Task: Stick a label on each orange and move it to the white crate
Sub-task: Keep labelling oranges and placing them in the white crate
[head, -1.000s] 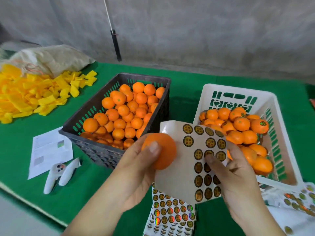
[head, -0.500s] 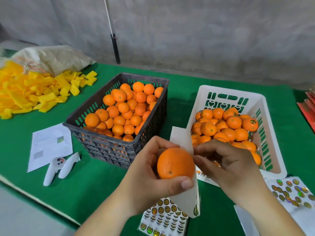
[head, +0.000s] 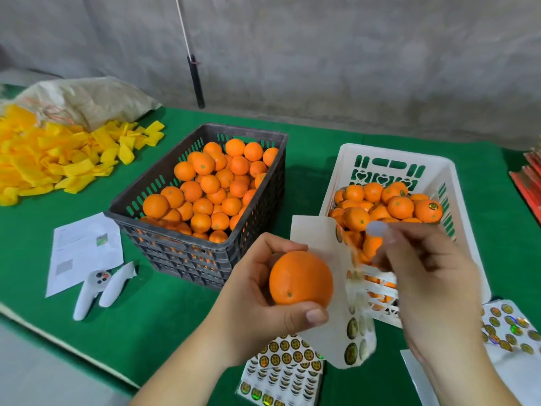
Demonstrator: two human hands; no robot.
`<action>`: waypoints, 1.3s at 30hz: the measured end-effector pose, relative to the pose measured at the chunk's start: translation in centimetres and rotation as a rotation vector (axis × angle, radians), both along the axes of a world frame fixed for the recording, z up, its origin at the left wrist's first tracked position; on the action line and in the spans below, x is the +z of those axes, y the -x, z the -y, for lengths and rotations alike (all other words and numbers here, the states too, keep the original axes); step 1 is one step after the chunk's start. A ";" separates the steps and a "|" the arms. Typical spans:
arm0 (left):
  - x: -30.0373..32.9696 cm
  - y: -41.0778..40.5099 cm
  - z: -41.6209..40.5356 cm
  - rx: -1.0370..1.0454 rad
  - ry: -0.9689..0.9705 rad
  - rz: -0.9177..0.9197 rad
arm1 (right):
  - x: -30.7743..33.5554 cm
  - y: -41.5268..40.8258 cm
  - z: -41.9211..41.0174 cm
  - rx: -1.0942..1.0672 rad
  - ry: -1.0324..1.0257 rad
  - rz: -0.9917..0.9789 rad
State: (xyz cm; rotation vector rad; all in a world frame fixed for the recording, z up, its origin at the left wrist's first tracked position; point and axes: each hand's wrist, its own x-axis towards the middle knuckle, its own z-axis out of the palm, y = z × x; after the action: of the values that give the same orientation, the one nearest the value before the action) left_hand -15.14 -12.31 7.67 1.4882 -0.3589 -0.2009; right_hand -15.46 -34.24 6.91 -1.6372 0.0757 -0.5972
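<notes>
The black crate (head: 202, 197), left of centre, is heaped with unlabelled oranges, so most of the work looks undone. The white crate (head: 401, 171), to its right, holds a smaller pile, one fruit at its far right showing a label. At the near edge the left hand (head: 257, 291) grips the orange (head: 301, 278) in hand together with a sticker sheet (head: 325, 247). The right hand (head: 424, 268) pinches a peeled label (head: 377, 229), not yet stuck on.

Everything rests on a green table cover (head: 316, 124) before a grey wall (head: 351, 54). Far left lies a yellow pile (head: 52, 159) by a sack (head: 85, 98); nearer, a paper (head: 85, 250), a white controller (head: 99, 285) and more sticker sheets (head: 281, 367).
</notes>
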 end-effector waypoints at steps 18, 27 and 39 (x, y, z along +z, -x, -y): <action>-1.1 -2.3 3.5 0.113 0.419 -0.561 | -0.2 1.3 -1.2 0.199 0.703 0.267; -2.8 -4.4 5.8 0.063 0.421 -0.499 | -1.6 -5.2 4.7 -0.175 0.304 -0.060; -5.0 -16.9 -1.7 0.233 -0.144 -0.104 | -6.5 -8.3 0.4 0.415 -0.406 -0.440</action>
State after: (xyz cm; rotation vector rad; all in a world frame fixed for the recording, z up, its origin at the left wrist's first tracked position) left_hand 1.79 -10.62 2.69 1.6403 -0.0868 -0.1188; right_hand -7.18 -34.67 0.38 -1.3071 0.1631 0.1008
